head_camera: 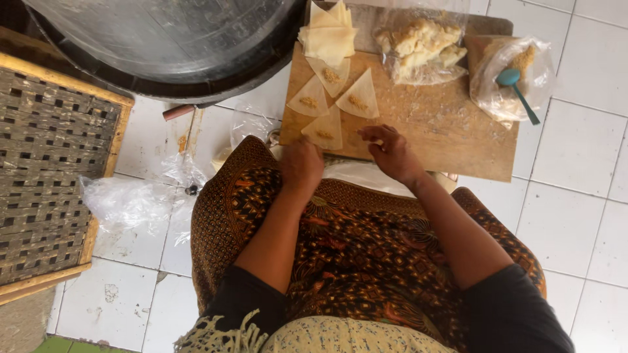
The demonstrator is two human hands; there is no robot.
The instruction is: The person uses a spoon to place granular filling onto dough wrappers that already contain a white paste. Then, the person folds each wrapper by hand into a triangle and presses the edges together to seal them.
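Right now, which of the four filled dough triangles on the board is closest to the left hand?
The bottom triangle, at the board's near edge just above the left hand; the other three lie farther up.

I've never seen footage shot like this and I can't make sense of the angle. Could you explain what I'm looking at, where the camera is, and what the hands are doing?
There is no machine here, just a person seated on a white tiled floor, with a camera on their head looking straight down. That is why you see their own arms and a brown patterned cloth over their lap.

In front of them lies a wooden board. On it are four triangular pastry wrappers, each with a small dab of filling, a stack of unused wrappers, a plastic bag of pale lumpy food, and another bag with a teal spoon in it.

The left hand rests at the board's near edge beside the nearest wrapper. The right hand lies on the board. Neither holds anything clearly.
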